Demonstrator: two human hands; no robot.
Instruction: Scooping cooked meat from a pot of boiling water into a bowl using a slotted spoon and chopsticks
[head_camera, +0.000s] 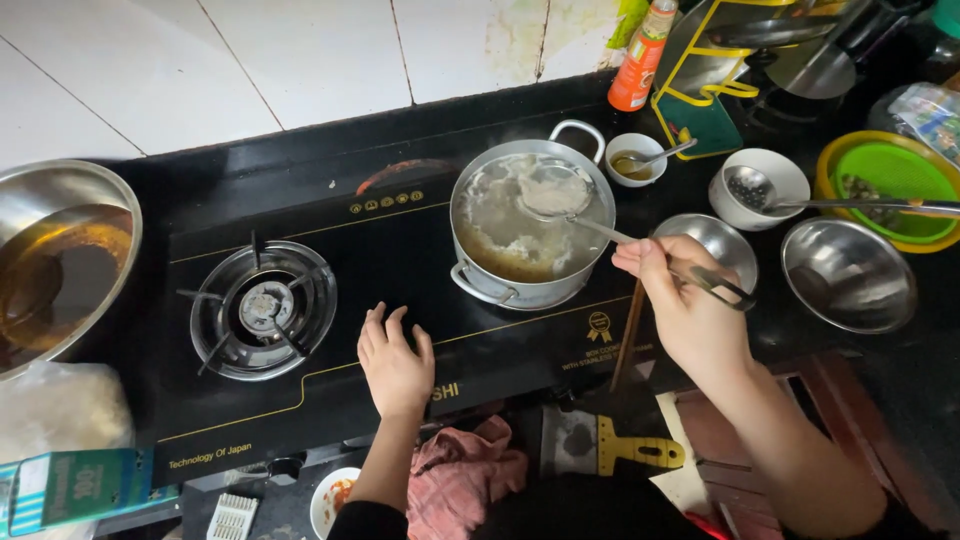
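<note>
The person's right hand (690, 315) has its fingers (640, 258) closed around the dark handle of a mesh skimmer (555, 195), whose round basket rests over the far side of a steel pot (480, 285). The pot sits on the right burner of a black glass stove (400, 250) and holds a cloudy, steaming broth with a brownish ring at the near edge. The skimmer's basket carries a pale lump of something; what it is I cannot tell.

The left hand (395, 365) lies flat on the stove's glass front, fingers spread and loose, holding nothing. It sits between the empty left burner (262, 308) and the pot, apart from both.

To the right of the pot, on the dark tabletop (900, 370), stand two empty steel bowls: a smaller one (725, 245) just behind the right hand and a larger one (848, 275) further right. Behind them is a white bowl (775, 195) with a slotted metal ladle (750, 188) resting in it, its long handle reaching out to the right across a green bowl (890, 175) nested in a yellow one. A small white cup (635, 160) with a spoon and brownish liquid stands just beside the pot's far handle, and an orange bottle (640, 60) stands against the tiled wall. At the far left a large steel wok (55, 250) holds dark oil. A pink cloth (465, 475) lies below the stove's front edge, near the left forearm.
</note>
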